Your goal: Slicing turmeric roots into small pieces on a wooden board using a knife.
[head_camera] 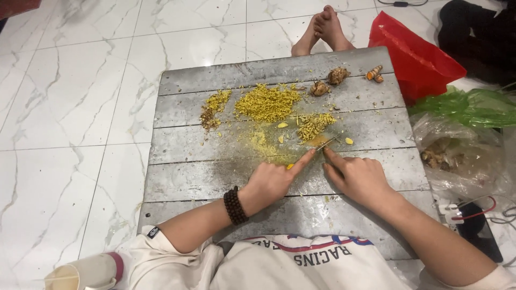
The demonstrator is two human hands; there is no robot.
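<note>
Knife (327,143) in right hand (359,177), left hand (271,180) beside

Bright, even overhead light; soft shadows beneath the forearms, mild glare on the floor (80,107), slight wide-angle edge distortion.

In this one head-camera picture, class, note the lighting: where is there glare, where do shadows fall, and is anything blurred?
Head view: soft, even indoor light; faint sheen on the white marble floor and the clear plastic bag. Soft shadows lie on the grey board beneath the left hand and right hand. The knife blade is slightly smeared; the chopped yellow pile stays fairly sharp.
</note>
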